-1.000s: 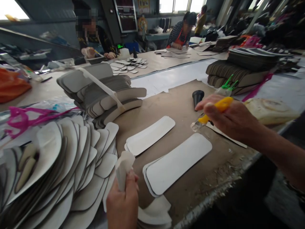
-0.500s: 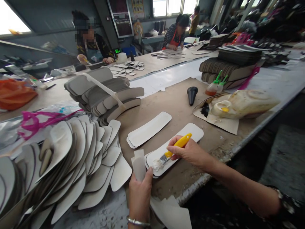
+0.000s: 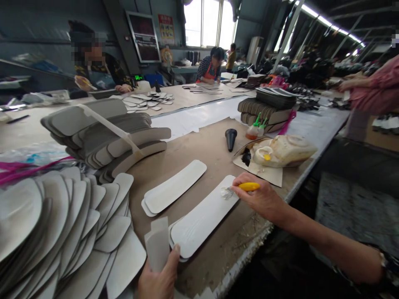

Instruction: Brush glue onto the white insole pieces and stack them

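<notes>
My right hand (image 3: 260, 195) is closed around a brush with a yellow handle (image 3: 248, 187). Its white-coated bristles (image 3: 226, 192) press on the far end of a long, pale panel with rounded corners (image 3: 202, 226). Another such panel shows slightly beneath it at the near left. In my left hand (image 3: 160, 276) are several thin, pale strips (image 3: 158, 243), held upright, with the thumb by the panel's near corner. Farther left on the brown table cover lies a second pair of curved pale panels (image 3: 176, 187), one offset over the other.
Many fanned pale pieces (image 3: 84, 236) fill the left side, with a strapped stack (image 3: 106, 133) behind. Beyond my right hand are a black cone (image 3: 230, 139), green-tipped bottles (image 3: 254, 131) and a stained plastic jug (image 3: 283, 150). Co-workers stand across the table and at the right (image 3: 374, 87).
The brush in my right hand has travelled from the panel's near end to its far end. My left hand still holds the strips. The view has turned, bringing a pink-sleeved person into sight.
</notes>
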The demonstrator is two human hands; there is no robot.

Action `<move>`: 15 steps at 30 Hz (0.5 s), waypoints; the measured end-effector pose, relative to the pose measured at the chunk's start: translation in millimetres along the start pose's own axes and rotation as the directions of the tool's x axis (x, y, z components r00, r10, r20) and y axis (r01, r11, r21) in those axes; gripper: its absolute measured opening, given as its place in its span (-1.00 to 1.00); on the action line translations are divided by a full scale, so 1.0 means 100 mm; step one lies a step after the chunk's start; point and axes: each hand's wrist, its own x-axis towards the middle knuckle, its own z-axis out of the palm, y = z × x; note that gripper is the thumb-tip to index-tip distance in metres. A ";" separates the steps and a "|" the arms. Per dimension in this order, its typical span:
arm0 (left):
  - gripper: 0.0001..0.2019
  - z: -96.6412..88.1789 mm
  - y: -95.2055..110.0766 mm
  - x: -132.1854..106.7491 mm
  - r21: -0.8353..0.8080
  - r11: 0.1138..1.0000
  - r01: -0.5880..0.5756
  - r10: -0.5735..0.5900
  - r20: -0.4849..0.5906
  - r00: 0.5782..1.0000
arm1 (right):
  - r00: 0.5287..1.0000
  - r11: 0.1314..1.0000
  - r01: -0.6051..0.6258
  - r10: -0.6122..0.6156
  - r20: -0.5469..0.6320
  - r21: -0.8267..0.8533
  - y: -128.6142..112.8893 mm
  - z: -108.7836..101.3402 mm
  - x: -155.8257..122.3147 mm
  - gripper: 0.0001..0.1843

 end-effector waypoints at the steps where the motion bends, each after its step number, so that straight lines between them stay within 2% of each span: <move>1: -0.62 -0.01 -0.01 0.02 0.015 1.000 0.009 -0.009 0.002 1.000 | 1.000 1.000 0.020 -0.020 -0.013 -0.024 0.02 -0.03 0.01 -0.92; 7: -0.62 -0.08 0.11 -0.02 0.144 0.989 0.047 -0.051 0.023 0.998 | 0.988 0.983 0.155 -0.157 -0.015 -0.094 0.09 -0.20 0.04 -0.90; 11: -0.62 -0.09 0.13 -0.03 0.087 0.996 -0.001 -0.003 0.048 0.999 | 0.979 0.974 0.198 -0.201 -0.022 -0.107 0.03 -0.36 0.01 -0.91; 15: -0.62 -0.08 0.11 -0.02 0.044 0.998 -0.033 0.033 0.007 0.999 | 0.970 0.969 0.213 -0.225 -0.093 -0.122 -0.09 -0.48 -0.02 -0.93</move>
